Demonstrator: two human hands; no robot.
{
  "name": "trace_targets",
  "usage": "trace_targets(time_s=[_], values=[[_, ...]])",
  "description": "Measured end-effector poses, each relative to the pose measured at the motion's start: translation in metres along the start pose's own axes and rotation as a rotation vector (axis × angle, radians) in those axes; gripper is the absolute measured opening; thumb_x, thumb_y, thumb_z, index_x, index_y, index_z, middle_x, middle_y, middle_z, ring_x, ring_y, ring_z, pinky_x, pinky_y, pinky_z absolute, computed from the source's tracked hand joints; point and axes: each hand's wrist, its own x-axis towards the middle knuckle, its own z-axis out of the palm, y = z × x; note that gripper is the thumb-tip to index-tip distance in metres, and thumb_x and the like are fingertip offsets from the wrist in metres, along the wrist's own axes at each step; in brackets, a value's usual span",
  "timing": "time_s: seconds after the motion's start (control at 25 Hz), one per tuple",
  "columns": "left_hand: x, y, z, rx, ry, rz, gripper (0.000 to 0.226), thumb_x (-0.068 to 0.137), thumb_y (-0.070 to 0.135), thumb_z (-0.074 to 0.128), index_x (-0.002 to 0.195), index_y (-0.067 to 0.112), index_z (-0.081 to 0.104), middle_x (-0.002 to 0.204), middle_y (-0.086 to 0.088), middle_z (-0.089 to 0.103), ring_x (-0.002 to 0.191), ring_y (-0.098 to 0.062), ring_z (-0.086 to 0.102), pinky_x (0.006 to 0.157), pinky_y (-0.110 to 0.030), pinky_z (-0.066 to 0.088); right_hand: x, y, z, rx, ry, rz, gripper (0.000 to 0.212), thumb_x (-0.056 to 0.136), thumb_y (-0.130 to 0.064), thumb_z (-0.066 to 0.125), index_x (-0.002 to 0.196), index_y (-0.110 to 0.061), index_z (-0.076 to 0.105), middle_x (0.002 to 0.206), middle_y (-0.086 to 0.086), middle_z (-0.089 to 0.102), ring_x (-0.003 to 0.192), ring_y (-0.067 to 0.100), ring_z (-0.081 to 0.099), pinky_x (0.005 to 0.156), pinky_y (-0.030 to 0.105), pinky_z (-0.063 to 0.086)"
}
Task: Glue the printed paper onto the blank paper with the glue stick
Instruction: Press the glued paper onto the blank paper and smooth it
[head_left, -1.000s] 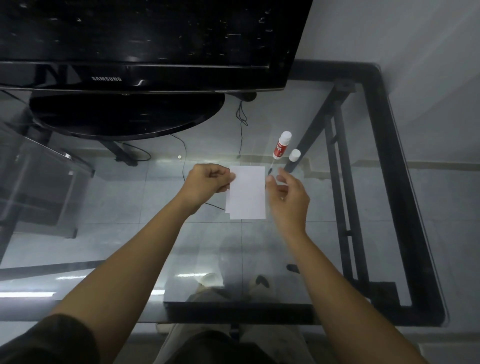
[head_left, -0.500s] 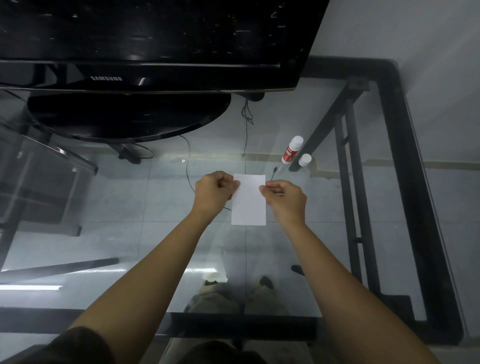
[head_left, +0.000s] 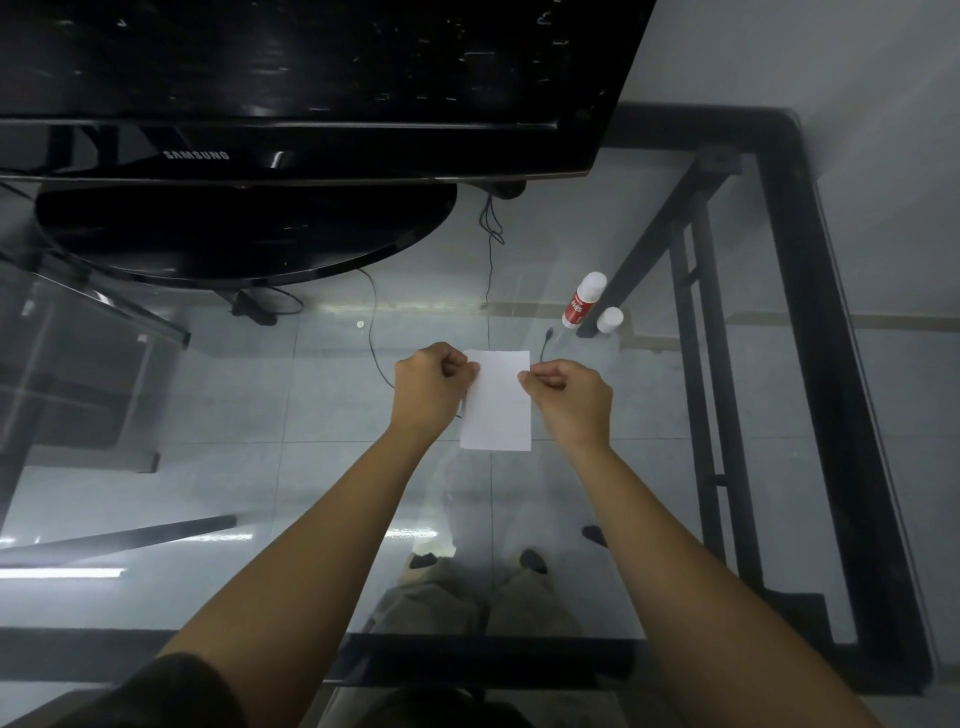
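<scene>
A small white paper (head_left: 497, 402) lies in the middle of the glass table, its blank side up; I cannot tell whether a second sheet lies under it. My left hand (head_left: 428, 387) pinches its upper left edge with curled fingers. My right hand (head_left: 569, 397) pinches the upper right edge the same way. A red and white glue stick (head_left: 583, 300) lies uncapped on the glass to the upper right, apart from both hands. Its white cap (head_left: 609, 319) stands just beside it.
A black Samsung monitor (head_left: 291, 88) on an oval base (head_left: 244, 234) fills the far left of the glass table (head_left: 649, 493). The table's black frame (head_left: 841, 415) runs along the right and near edges. Cables and my legs show through the glass.
My right hand closed in from open fingers and took hold of the paper's upper right edge. The offset second sheet edge seen earlier no longer shows. My head moved closer.
</scene>
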Motion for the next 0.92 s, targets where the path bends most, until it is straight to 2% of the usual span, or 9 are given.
trace_targets(time_s=[0.16, 0.6, 0.8, 0.92], values=[[-0.0002, 0.0014, 0.0003, 0.013, 0.003, -0.006, 0.015, 0.085, 0.016, 0.063, 0.09, 0.002, 0.066, 0.085, -0.012, 0.07, 0.073, -0.021, 0.063, 0.07, -0.02, 0.045, 0.0003, -0.0008, 0.0012, -0.001, 0.021, -0.008, 0.017, 0.081, -0.023, 0.07, 0.092, -0.011, 0.072, 0.089, 0.003, 0.073, 0.071, 0.008, 0.06, 0.062, 0.009, 0.039], [0.0026, 0.0022, 0.0054, 0.012, 0.049, -0.066, 0.014, 0.083, 0.017, 0.064, 0.087, 0.003, 0.065, 0.08, -0.01, 0.069, 0.069, -0.018, 0.061, 0.065, -0.02, 0.045, -0.0015, -0.0032, 0.0051, -0.064, 0.057, -0.063, 0.016, 0.081, -0.024, 0.069, 0.09, -0.01, 0.071, 0.086, 0.004, 0.074, 0.065, 0.004, 0.056, 0.058, 0.006, 0.036], [0.0032, 0.006, 0.0069, 0.029, 0.073, -0.116, 0.021, 0.081, 0.018, 0.066, 0.091, 0.002, 0.06, 0.079, -0.008, 0.063, 0.07, -0.019, 0.057, 0.063, -0.023, 0.042, -0.0042, -0.0051, 0.0072, -0.126, 0.085, -0.119, 0.019, 0.082, -0.024, 0.069, 0.093, -0.009, 0.068, 0.091, 0.006, 0.072, 0.073, 0.011, 0.06, 0.07, 0.017, 0.044], [0.0058, 0.0103, 0.0061, 0.044, 0.049, -0.175, 0.022, 0.081, 0.018, 0.065, 0.095, 0.002, 0.059, 0.089, -0.013, 0.065, 0.074, -0.02, 0.056, 0.064, -0.025, 0.043, -0.0032, -0.0051, 0.0073, -0.26, 0.115, -0.239, 0.031, 0.082, -0.027, 0.069, 0.106, -0.012, 0.059, 0.108, 0.007, 0.065, 0.094, 0.021, 0.06, 0.082, 0.027, 0.047]])
